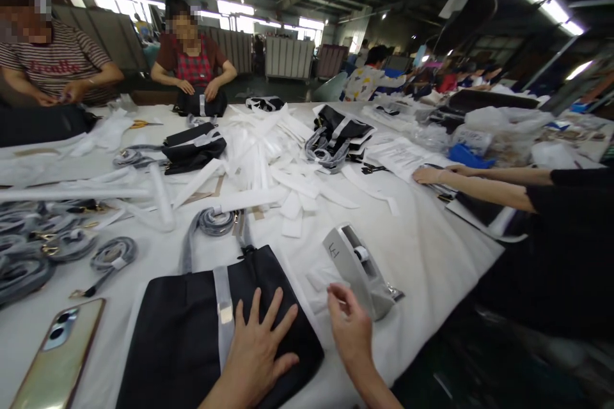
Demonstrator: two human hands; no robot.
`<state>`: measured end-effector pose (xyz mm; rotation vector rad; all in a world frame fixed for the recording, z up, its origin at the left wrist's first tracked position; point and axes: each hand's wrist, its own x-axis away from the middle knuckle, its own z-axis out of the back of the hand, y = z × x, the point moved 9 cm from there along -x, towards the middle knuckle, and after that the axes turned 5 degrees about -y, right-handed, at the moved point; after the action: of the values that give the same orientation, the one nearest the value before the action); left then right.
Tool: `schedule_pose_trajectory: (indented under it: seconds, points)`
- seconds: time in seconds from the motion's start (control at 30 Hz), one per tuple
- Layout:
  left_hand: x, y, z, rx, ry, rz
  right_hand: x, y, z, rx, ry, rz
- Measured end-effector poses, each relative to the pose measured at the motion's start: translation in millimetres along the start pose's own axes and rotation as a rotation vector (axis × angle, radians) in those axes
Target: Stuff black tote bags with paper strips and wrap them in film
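My left hand (261, 345) lies flat on a black handbag (167, 326), fingers spread and thumb pointing right. A pale wrapping strip (222, 307) with a small metallic patch runs down the bag's front. The bag's handle is wrapped in grey film, and a coiled, wrapped strap (218, 220) rests beyond its top edge. Just right of the bag, my right hand (352, 329) is raised with its fingers curled toward the thumb; what they pinch, if anything, is too small to make out. Beside that hand stands a grey tape dispenser (352, 262) with a roll inside.
A phone (60, 354) and several wrapped straps (112, 254) lie at left. White foam strips (259, 153) heap mid-table among other black bags (194, 146). Yellow-handled scissors (141, 124) lie farther back. Co-workers sit across the table; another's hands (432, 175) work on a bag at right.
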<state>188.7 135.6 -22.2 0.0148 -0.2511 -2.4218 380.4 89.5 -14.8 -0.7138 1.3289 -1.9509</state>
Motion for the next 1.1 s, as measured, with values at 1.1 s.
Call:
schedule_pose_trajectory:
  seconds: [1.1]
  points:
    - [3,-2,3.7,0.037,0.043,-0.006,-10,-1,-36,-0.429,-0.616,-0.161]
